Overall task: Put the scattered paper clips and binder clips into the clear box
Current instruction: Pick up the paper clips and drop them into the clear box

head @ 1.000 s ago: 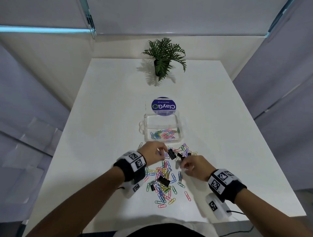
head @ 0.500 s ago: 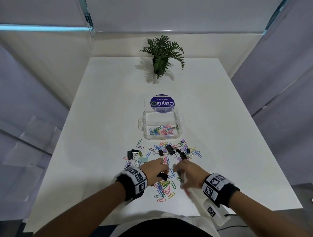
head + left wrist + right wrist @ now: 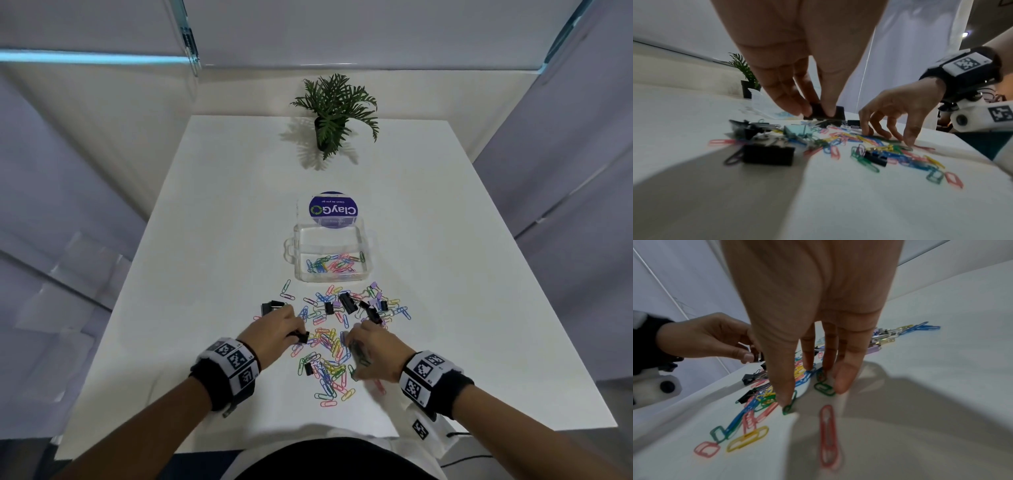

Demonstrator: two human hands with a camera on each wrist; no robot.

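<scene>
Left-hand grip (image 3: 797, 91): thumb and fingers pinch a black binder clip (image 3: 825, 112) low over the pile, seen in the head view at centre frame (image 3: 302, 336). Right-hand grip (image 3: 813, 337): wide, holding nothing; straight fingers (image 3: 843, 378) press down on green paper clips (image 3: 824, 388), thumb tip on another green one.

Both hands sit at lower centre of the head view, left hand (image 3: 274, 334) and right hand (image 3: 375, 349), either side of the scattered coloured paper clips (image 3: 330, 356) on the white worktop (image 3: 205, 240).

More black binder clips (image 3: 347, 303) lie in the upper part of the scatter, one (image 3: 270, 306) just above the left hand. A small black one (image 3: 308, 368) lies lower in the pile. A red paper clip (image 3: 829, 436) lies apart, nearest the right wrist camera.

Clear box (image 3: 298, 260): just above the scatter, centre of frame, open, coloured paper clips along its near side. Lid (image 3: 332, 209) with a blue round label stands behind it.

Potted plant (image 3: 334, 109) at upper centre, at the worktop's far edge.
</scene>
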